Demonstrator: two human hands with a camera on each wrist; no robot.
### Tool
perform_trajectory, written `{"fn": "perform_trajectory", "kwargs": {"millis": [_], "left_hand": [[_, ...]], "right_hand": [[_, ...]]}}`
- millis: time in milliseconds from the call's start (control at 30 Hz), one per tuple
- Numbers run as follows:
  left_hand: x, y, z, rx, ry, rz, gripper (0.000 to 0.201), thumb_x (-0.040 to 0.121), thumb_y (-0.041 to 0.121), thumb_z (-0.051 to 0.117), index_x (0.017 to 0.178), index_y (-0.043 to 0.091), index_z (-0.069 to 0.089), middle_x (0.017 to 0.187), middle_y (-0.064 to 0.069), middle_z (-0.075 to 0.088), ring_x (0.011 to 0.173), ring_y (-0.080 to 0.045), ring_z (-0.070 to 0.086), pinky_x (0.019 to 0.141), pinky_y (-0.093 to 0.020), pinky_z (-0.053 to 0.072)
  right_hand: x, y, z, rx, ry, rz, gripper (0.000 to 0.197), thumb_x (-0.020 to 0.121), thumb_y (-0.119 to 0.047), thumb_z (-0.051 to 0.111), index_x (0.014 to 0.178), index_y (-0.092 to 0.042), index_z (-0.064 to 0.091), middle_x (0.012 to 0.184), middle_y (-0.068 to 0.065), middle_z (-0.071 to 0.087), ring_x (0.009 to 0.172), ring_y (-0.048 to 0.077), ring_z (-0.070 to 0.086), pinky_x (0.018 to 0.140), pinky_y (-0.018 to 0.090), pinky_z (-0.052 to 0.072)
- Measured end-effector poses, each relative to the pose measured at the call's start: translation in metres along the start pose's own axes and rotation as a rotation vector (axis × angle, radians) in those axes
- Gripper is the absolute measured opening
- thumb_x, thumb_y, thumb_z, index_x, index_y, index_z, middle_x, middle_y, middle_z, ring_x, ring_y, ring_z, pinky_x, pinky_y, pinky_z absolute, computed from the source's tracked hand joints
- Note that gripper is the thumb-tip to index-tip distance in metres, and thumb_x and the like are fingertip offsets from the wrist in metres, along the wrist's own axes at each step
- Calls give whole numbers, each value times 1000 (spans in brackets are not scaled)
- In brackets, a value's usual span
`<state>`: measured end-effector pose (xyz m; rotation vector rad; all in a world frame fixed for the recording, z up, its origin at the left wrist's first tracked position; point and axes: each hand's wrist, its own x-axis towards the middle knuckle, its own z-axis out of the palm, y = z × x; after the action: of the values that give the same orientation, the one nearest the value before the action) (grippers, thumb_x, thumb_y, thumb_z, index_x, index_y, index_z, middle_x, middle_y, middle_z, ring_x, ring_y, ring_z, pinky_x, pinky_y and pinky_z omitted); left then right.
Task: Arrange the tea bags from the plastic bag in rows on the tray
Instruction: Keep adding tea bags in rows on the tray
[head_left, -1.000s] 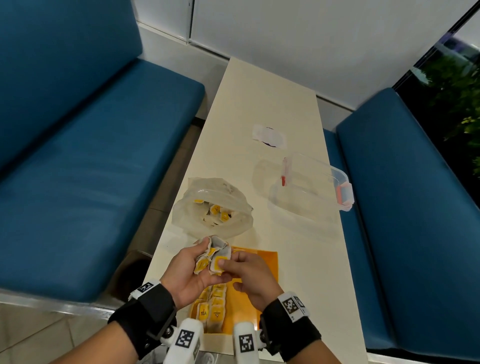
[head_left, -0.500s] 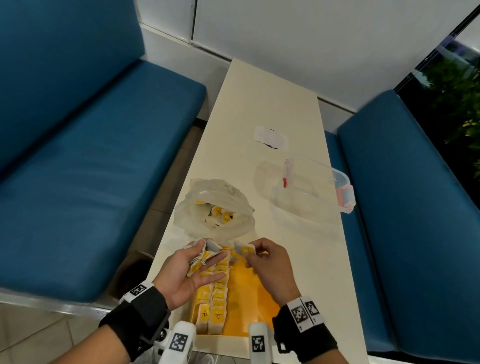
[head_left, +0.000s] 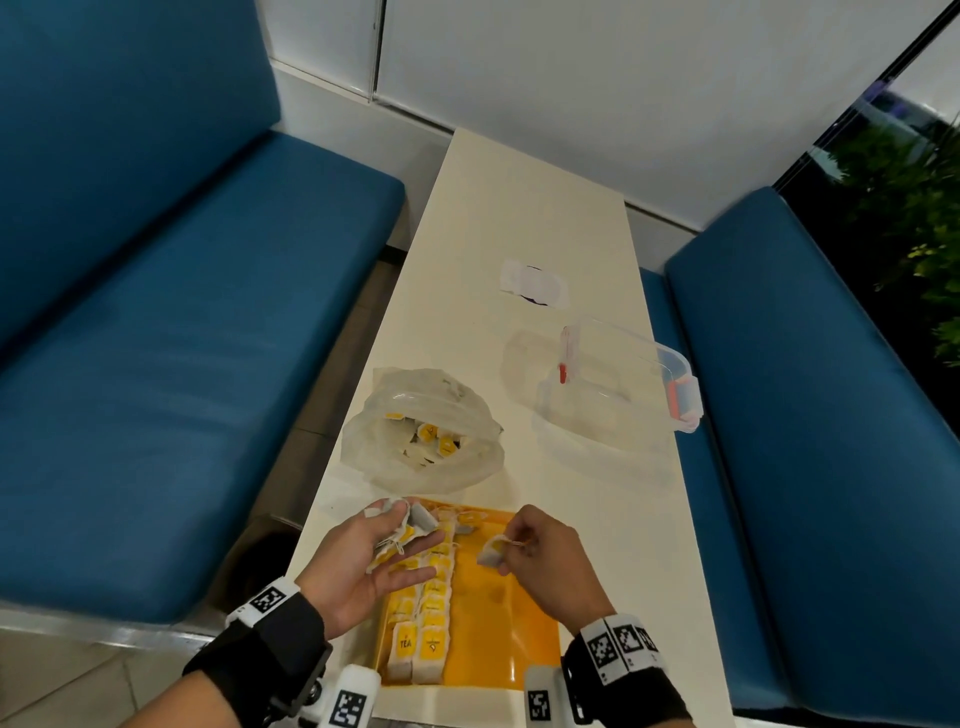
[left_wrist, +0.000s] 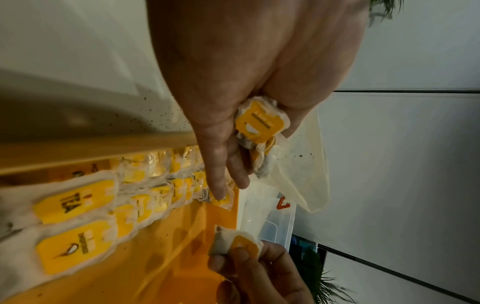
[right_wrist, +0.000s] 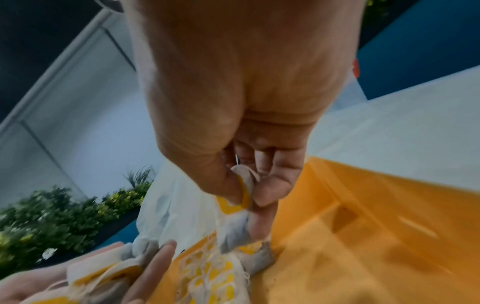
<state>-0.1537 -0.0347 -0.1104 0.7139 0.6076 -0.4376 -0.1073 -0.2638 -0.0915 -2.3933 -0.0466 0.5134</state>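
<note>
Low in the head view, the right hand (head_left: 545, 558) pinches one tea bag (head_left: 492, 551) above the orange tray (head_left: 524, 639). The left hand (head_left: 363, 564), palm up, cups a bunch of tea bags (head_left: 402, 535). Two rows of tea bags (head_left: 423, 623) fill the tray's left side; just above sits the open plastic bag (head_left: 421, 431).

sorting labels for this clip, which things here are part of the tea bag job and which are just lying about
Part of the job: plastic bag, orange tray, rows of tea bags, bunch in the left hand, single tea bag pinched by the right hand.

Lying about: clear container, white wrapper.
</note>
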Motion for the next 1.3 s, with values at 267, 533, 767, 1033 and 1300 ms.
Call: {"fn": "perform_trajectory", "kwargs": {"millis": [267,533,767,1033,1300], "left_hand": [[-1,4,-1,34,11,-7,37,104,21,52,132,-1,56,120,-19,72,111,-32,71,92,-58,56],[-2,5,0,29,11,-19,34,104,21,52,132,2,58,118,-20,72,111,-33,71,89,-57,57],[-2,5,0,55,19,-20,33,104,21,51,130,3,59,118,-19,73,111,-31,71,97,-58,53],[-1,4,-1,63,23,-23,32,104,21,52,130,5,59,117,-18,73,110,-30,72,97,-58,53],[1,3,-3,57,20,-20,31,104,21,52,130,6,59,120,-18,72,111,-31,71,93,-55,57]], "right_hand": [[7,16,19,15,-15,62,23,84,0,58,85,-21,67,76,-2,71,75,6,67,71,24,55],[20,24,34,150,-12,180,22,91,0,52,89,-19,63,76,10,74,64,14,70,58,24,52],[33,25,51,141,69,156,32,82,-2,66,76,-34,67,80,-9,70,79,11,66,71,23,51],[39,25,61,262,134,186,21,81,-11,74,83,-32,73,91,-11,73,90,8,66,82,19,50],[46,32,68,295,203,240,16,83,-7,69,77,-21,73,78,0,74,76,15,68,74,29,52]]}}
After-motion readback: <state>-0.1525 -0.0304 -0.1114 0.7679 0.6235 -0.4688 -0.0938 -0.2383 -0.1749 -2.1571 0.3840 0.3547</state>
